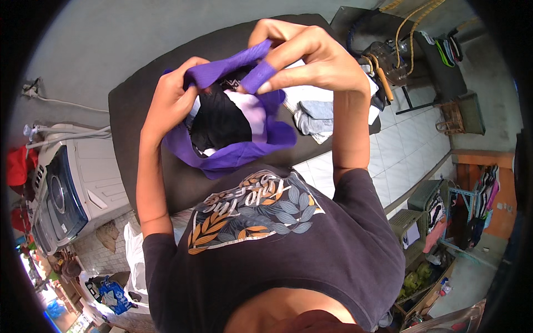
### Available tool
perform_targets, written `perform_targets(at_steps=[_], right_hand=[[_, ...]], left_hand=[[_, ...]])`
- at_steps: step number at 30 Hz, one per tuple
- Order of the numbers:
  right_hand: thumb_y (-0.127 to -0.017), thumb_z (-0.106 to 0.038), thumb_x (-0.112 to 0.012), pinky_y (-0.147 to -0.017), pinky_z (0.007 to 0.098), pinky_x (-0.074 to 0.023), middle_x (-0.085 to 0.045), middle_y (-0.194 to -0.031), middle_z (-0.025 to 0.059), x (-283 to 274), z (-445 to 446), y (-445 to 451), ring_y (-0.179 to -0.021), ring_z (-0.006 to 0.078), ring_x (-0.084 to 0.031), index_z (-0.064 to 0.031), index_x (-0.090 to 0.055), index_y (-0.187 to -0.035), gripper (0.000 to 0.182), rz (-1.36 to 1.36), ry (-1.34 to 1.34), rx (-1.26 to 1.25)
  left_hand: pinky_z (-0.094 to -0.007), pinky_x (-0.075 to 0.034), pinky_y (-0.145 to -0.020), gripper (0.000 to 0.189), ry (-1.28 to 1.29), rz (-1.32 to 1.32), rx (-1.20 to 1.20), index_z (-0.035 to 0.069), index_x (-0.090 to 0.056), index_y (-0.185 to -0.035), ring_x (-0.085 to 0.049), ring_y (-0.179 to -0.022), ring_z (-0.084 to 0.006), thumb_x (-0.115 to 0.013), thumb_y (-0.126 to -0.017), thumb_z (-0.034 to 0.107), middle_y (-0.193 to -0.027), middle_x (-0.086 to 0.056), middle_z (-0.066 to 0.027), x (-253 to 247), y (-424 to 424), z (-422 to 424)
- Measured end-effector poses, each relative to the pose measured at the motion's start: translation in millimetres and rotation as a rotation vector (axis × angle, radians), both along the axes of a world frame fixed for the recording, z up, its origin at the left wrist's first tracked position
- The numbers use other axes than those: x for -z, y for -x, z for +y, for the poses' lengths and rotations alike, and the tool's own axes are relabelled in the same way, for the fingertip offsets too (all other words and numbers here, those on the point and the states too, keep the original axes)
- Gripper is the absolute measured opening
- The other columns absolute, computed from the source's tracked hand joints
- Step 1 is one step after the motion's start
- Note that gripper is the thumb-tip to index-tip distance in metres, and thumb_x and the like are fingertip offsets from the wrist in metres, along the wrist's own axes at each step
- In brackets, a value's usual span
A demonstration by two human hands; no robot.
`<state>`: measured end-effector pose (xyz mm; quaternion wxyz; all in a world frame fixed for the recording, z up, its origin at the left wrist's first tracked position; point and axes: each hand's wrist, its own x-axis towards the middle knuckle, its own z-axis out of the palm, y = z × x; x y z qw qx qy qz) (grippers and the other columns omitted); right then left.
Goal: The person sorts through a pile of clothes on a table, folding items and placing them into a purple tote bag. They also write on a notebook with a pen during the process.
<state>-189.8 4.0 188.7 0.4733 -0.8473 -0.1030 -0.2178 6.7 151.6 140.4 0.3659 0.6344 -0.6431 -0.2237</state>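
A purple fabric bag (245,153) lies on a dark-covered table (141,95), its mouth facing up. Black cloth (222,120) and pale pink cloth (250,110) fill it. My left hand (175,98) grips the purple strap (229,64) and bag edge at the left. Over the right side of the bag, my right hand (320,58) pinches a purple strap end (258,77) between thumb and fingers, with the band passing up near the other fingers. Beside the bag, under my right forearm, rests a folded grey garment (314,116) on white sheets or cloth (293,93).
A washing machine (98,175) stands left of the table. Beyond my right arm are a wooden-handled tool (383,83) and hanging hoses (412,37). Green plastic crates (410,229) holding clothes line the right. A white bag (134,258) is at lower left.
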Motion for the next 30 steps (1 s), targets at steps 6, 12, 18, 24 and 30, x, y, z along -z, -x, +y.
perform_targets(at_steps=[6, 12, 18, 24, 30], right_hand=[[-0.088, -0.019, -0.053, -0.055, 0.0255, -0.0386, -0.051, -0.063, 0.0007, 48, -31, -43, -0.058, 0.0099, -0.043, 0.0008, -0.062, -0.099, 0.024, 0.096, 0.098, 0.539], [-0.076, -0.011, -0.059, -0.059, 0.0243, -0.0444, -0.060, -0.067, -0.0038, 109, -13, -82, -0.061, 0.0064, -0.051, 0.0010, -0.065, -0.077, 0.013, 0.618, -0.055, -0.284], [-0.074, -0.007, -0.065, -0.049, 0.0181, -0.0397, -0.058, -0.066, -0.0059, 112, 2, -81, -0.057, 0.0013, -0.049, -0.0054, -0.066, -0.076, 0.003, 0.519, -0.691, -0.311], [-0.082, -0.014, -0.059, -0.055, 0.0178, -0.0409, -0.059, -0.070, -0.0060, 89, 7, -84, -0.060, 0.0010, -0.049, -0.0043, -0.063, -0.073, 0.013, 0.411, -0.653, -0.265], [-0.086, -0.031, -0.057, -0.045, 0.0213, -0.0255, -0.043, -0.052, -0.0056, 106, -42, -102, -0.048, 0.0027, -0.035, -0.0062, -0.055, -0.060, 0.036, 0.119, -0.343, 0.545]], left_hand=[[-0.0385, -0.043, -0.072, 0.033, 0.094, -0.547, -0.150, 0.004, -0.050, -0.096, -0.056, -0.082, -0.0308, -0.066, -0.070, 0.019, -0.088, -0.059, -0.0136, 2, 17, 1], [-0.0360, -0.042, -0.075, 0.045, 0.328, -0.591, -0.148, 0.007, -0.049, -0.101, -0.052, -0.083, -0.0276, -0.068, -0.061, 0.011, -0.089, -0.054, -0.0077, -11, 9, 11], [-0.0362, -0.045, -0.072, 0.049, 0.598, -0.660, 0.051, 0.013, -0.053, -0.108, -0.053, -0.085, -0.0230, -0.073, -0.062, 0.016, -0.097, -0.052, -0.0039, -1, 1, 34], [-0.0313, -0.047, -0.060, 0.028, 0.655, -0.657, 0.090, 0.004, -0.061, -0.082, -0.057, -0.069, -0.0213, -0.071, -0.057, 0.010, -0.082, -0.057, -0.0052, 4, 11, 41], [-0.0334, -0.040, -0.068, 0.019, 0.406, -0.426, -0.172, 0.005, -0.058, -0.069, -0.046, -0.082, -0.0239, -0.069, -0.053, 0.006, -0.086, -0.048, -0.0077, 8, 14, 65]])
